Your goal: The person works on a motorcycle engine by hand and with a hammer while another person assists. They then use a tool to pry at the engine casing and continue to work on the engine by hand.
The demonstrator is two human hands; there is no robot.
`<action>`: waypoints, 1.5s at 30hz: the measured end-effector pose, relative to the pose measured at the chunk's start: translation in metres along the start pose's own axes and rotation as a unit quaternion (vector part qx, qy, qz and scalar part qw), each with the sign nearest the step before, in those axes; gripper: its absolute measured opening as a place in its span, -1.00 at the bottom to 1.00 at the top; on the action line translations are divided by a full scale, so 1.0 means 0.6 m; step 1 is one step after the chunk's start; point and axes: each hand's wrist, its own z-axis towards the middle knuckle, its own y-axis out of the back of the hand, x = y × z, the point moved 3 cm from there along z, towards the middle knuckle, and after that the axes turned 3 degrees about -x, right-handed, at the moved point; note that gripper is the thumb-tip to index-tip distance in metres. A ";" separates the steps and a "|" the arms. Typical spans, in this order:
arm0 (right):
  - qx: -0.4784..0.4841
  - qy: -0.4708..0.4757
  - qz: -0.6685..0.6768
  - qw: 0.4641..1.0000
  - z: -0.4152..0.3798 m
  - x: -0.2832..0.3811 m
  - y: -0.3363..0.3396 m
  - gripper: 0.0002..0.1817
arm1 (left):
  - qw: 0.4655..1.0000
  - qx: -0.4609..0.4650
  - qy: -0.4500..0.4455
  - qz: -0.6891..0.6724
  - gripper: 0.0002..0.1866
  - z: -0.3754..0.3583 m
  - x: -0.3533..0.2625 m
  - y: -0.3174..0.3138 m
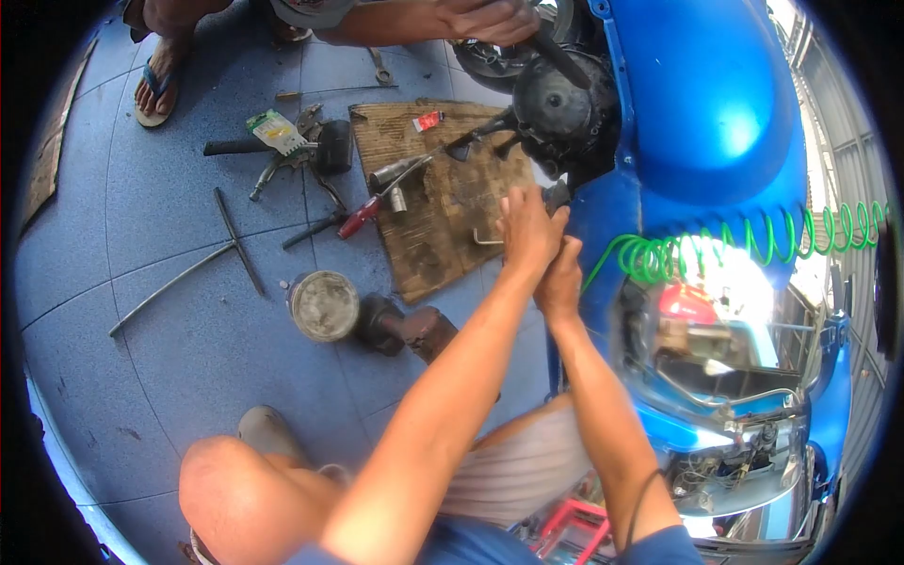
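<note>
My left hand (530, 229) reaches forward beside the blue body panel (603, 212), its fingers curled near a small dark object (557, 195) that is mostly hidden. Just behind it, my right hand (562, 281) is closed, close to the end of a green coiled hose (650, 256). What lies inside the right fist is covered. Beyond my hands sits a black round hub (560, 99) with a shaft running to the left. Below the hub, a bent hex key (484, 237) rests on a brown, stained board (447, 259).
Another person's hand (490, 19) grips a dark bar (562, 61) over the hub. On the blue tiled floor lie a mallet (334, 147), locking pliers (271, 176), a red-handled screwdriver (360, 217), a T-shaped wrench (226, 243) and a combination wrench (379, 68). A round can (323, 306) stands nearby.
</note>
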 end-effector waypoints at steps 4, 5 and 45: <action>0.003 -0.006 0.003 1.000 0.001 0.004 0.002 -0.56 | 1.000 0.014 0.009 -0.013 -0.49 -0.001 -0.006 0.007; 0.003 -0.005 0.003 1.000 0.001 0.005 0.002 -0.56 | 1.000 0.013 0.009 -0.014 -0.49 -0.001 -0.007 0.007; 0.002 -0.020 0.001 1.000 -0.001 -0.001 -0.002 -0.56 | 1.000 -0.003 0.000 -0.011 -0.40 0.002 0.006 -0.004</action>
